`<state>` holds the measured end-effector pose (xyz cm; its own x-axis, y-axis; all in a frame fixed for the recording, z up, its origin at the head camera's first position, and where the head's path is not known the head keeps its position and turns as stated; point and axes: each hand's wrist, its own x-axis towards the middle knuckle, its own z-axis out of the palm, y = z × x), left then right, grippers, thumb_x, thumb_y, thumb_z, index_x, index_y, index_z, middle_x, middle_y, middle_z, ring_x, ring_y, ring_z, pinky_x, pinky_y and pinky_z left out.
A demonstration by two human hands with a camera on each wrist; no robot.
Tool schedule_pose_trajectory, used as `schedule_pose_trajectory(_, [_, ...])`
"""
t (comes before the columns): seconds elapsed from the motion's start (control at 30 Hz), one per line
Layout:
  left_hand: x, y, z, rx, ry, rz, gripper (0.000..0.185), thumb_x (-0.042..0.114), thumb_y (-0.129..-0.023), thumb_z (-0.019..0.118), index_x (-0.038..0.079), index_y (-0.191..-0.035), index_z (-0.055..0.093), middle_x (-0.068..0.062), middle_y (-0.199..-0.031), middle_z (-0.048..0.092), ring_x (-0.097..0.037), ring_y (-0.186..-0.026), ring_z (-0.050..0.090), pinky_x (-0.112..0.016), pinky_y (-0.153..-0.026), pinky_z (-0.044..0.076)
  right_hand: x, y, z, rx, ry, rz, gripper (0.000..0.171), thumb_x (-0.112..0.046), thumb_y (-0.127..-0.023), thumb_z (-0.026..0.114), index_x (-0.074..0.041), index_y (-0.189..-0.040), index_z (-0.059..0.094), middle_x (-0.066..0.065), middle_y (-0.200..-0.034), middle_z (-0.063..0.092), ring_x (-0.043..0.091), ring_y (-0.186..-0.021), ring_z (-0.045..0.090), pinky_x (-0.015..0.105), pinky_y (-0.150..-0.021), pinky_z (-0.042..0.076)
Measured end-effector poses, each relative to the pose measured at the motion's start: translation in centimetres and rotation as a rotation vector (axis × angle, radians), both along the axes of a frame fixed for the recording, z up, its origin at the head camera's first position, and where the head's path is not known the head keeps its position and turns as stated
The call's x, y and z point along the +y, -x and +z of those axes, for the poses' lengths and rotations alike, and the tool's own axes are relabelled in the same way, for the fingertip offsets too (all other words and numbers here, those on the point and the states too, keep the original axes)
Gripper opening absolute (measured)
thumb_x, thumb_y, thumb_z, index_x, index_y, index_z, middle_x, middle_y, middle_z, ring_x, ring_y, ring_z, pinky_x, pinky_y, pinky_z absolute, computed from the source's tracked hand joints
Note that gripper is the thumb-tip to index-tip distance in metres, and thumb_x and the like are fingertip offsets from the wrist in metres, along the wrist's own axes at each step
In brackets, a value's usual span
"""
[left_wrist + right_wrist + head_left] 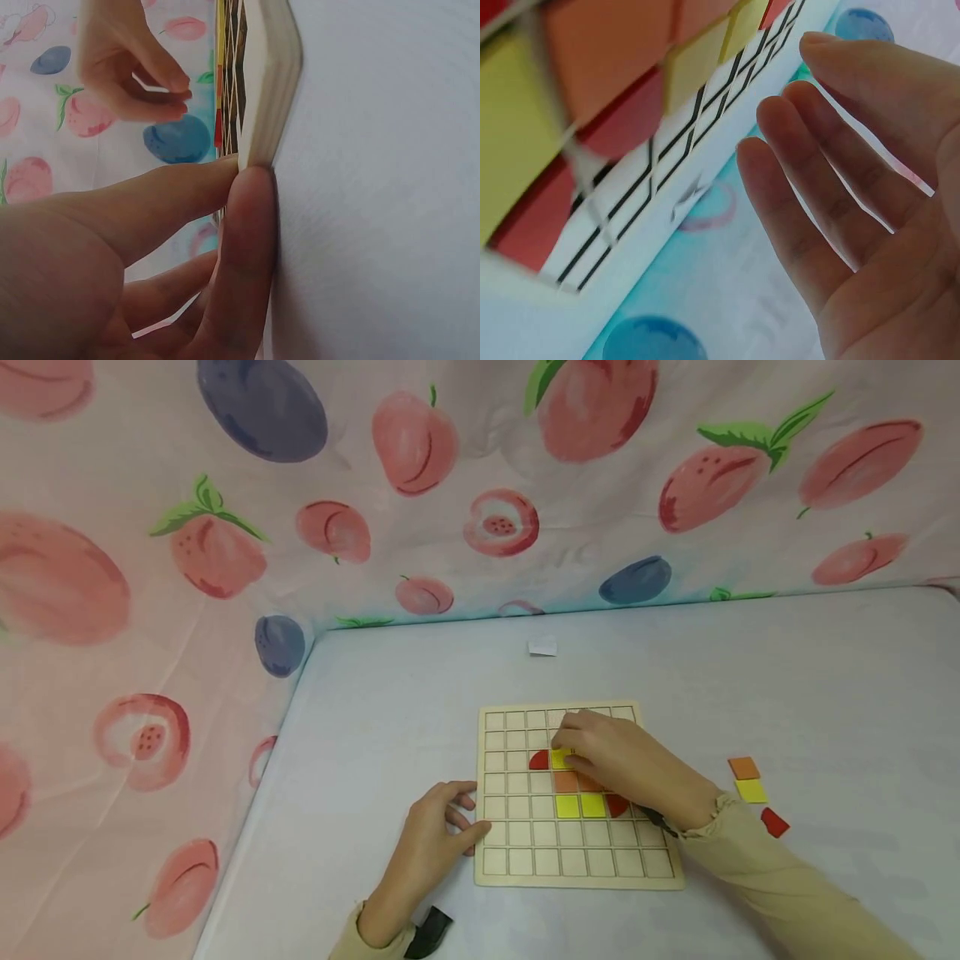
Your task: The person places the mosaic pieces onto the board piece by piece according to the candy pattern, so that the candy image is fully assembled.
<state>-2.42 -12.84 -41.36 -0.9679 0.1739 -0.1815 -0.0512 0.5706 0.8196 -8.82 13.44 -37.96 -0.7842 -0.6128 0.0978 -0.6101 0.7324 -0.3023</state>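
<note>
Two hands are working at one wooden grid board (525,852) lying flat on the pale desk (750,677); left hand (435,835) is bracing the board's left edge, thumb and fingers (247,247) pressing straight against it; right hand (622,760) is resting over the board's upper middle, fingers relaxed and holding nothing, just beside a yellow tile (561,759); three loose tiles are lying on the desk right of the board: orange (744,767), yellow (751,791), red (775,822).

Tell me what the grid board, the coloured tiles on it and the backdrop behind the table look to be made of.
Grid board: probably light unfinished wood or plywood; pale matt surface, dark thin grid lines, and a thick plain edge in the left wrist view.
Coloured tiles: flat, matt pieces in yellow, orange and red; possibly painted wood or foam, hard to tell.
Backdrop: thin printed fabric, going by its soft creases and fruit pattern.
</note>
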Motion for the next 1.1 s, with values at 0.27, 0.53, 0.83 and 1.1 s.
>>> schedule_pose_trajectory(0.27, [0.0,0.0,0.1,0.008,-0.003,0.002,0.049,0.003,-0.080,0.079,-0.002,-0.126,0.061,-0.008,-0.101,0.060,-0.011,-0.075,0.061,-0.022,-0.053,0.057,2.8,-1.1,0.4,0.074,0.042,-0.029,0.014,-0.006,-0.084,0.077,-0.012,-0.095,0.072,-0.003,-0.092,0.061,0.009,-0.080,0.054,0.026,-0.067,0.056])
schedule_pose_trajectory(0.53, [-0.1,-0.1,0.1,0.009,0.018,0.006,0.049,0.005,-0.080,0.080,-0.001,-0.126,0.061,-0.006,-0.101,0.060,-0.010,-0.074,0.061,-0.022,-0.054,0.056,5.1,-2.0,0.4,0.070,0.036,-0.068,0.018,-0.007,-0.080,0.082,-0.013,-0.094,0.073,-0.004,-0.093,0.064,0.008,-0.083,0.056,0.027,-0.068,0.058])
schedule_pose_trajectory(0.83, [0.1,-0.1,0.1,0.001,0.018,0.006,0.050,0.004,-0.080,0.079,-0.002,-0.126,0.061,-0.007,-0.101,0.060,-0.011,-0.076,0.061,-0.022,-0.054,0.056,7.5,-3.2,0.3,0.055,-0.004,-0.108,0.018,-0.008,-0.078,0.083,-0.014,-0.092,0.074,-0.004,-0.092,0.065,0.007,-0.080,0.054,0.025,-0.065,0.057])
schedule_pose_trajectory(1.1, [0.1,-0.1,0.2,0.006,0.013,0.001,0.049,0.004,-0.080,0.079,-0.003,-0.126,0.061,-0.007,-0.101,0.060,-0.011,-0.075,0.061,-0.022,-0.054,0.056,9.4,-4.1,-0.2,0.004,-0.043,-0.146,0.024,-0.014,-0.075,0.086,-0.015,-0.095,0.075,-0.005,-0.093,0.066,0.012,-0.084,0.060,0.034,-0.073,0.061])
